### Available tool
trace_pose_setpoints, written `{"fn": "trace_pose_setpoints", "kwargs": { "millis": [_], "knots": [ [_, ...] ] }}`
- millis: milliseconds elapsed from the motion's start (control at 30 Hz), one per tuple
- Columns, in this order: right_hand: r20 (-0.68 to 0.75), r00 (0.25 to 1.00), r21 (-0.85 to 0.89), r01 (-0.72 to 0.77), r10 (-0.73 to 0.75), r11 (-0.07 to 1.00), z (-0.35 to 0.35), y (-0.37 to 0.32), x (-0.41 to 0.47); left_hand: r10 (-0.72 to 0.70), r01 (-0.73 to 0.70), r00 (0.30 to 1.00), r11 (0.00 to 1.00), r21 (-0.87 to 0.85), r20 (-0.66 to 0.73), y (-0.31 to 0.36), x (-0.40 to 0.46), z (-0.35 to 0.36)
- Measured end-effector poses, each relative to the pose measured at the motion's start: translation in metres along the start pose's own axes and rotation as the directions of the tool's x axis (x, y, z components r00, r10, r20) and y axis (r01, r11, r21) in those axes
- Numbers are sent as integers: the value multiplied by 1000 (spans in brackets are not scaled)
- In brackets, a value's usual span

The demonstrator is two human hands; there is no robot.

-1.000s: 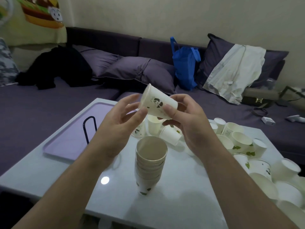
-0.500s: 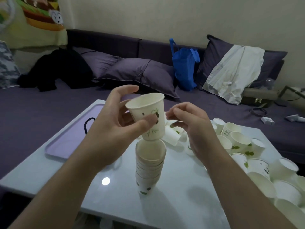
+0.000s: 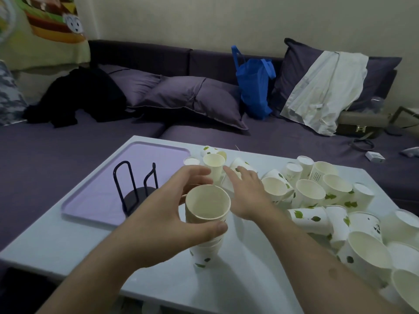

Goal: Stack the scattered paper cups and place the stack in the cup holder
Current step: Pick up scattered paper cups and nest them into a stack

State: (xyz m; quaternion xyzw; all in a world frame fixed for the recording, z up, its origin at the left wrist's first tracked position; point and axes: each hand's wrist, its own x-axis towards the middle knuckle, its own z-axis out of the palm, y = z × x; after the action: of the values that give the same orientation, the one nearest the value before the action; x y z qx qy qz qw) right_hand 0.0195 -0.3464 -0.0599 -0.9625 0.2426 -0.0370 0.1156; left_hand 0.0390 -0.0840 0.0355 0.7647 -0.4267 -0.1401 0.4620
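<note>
Head view: my left hand (image 3: pixel 181 214) curls round the top of the stack of paper cups (image 3: pixel 207 225), thumb in front and fingers behind. The stack stands upright on the white table (image 3: pixel 68 243). My right hand (image 3: pixel 248 193) lies just beyond it, fingers spread and holding nothing, fingertips near an upright cup (image 3: pixel 213 165). Loose cups (image 3: pixel 317 200), too many to count, crowd the right. One black wire cup holder (image 3: pixel 136 189) stands on one lilac tray (image 3: pixel 102 189). No writing is legible.

2 bare, sleeveless forearms (image 3: pixel 127 264)
</note>
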Motion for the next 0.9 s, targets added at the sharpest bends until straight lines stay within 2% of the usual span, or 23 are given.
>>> {"fn": "trace_pose_setpoints", "kwargs": {
  "millis": [100, 233, 367, 433, 500, 600, 667, 733, 800, 900],
  "knots": [
    [-9, 1000, -118, 28, -29, 993, 3, -3, 3, -5, 5, 1000, 1000, 12, -10, -3, 1, 5],
    [-36, 999, -135, 24, -29, 991, 2, -9, 1, -8, 8, 1000, 1000, -7, -6, -5, 2, 6],
    [-1, 1000, -9, 11, -11, 1000, -9, -11, -10, -10, 10, 1000, 1000, -11, -1, -7, 3, 6],
    [-57, 998, 148, -9, 18, 989, -25, -13, -18, -15, 15, 1000, 1000, -13, 2, -7, 3, 7],
    [-167, 984, 383, 5, 64, 924, -49, -18, -27, -21, 21, 1000, 1000, -21, 1, -7, 3, 7],
    [-298, 945, 721, 131, 134, 681, -87, -30, -52, -35, 35, 999, 998, -43, -9, -7, 2, 7],
    [-318, 940, 835, 214, 127, 507, -104, -38, -73, -42, 41, 999, 998, -54, -15, -5, 1, 8],
    [-332, 941, 872, 282, 61, 400, -113, -45, -92, -50, 49, 998, 997, -58, -23, -4, 0, 9],
    [-328, 944, 878, 314, -22, 362, -113, -52, -105, -64, 62, 998, 996, -63, -25, -3, -3, 9],
    [-299, 944, 842, 328, -136, 428, -102, -60, -114, -73, 71, 997, 995, -76, -25, -3, -7, 9]
  ]
}}
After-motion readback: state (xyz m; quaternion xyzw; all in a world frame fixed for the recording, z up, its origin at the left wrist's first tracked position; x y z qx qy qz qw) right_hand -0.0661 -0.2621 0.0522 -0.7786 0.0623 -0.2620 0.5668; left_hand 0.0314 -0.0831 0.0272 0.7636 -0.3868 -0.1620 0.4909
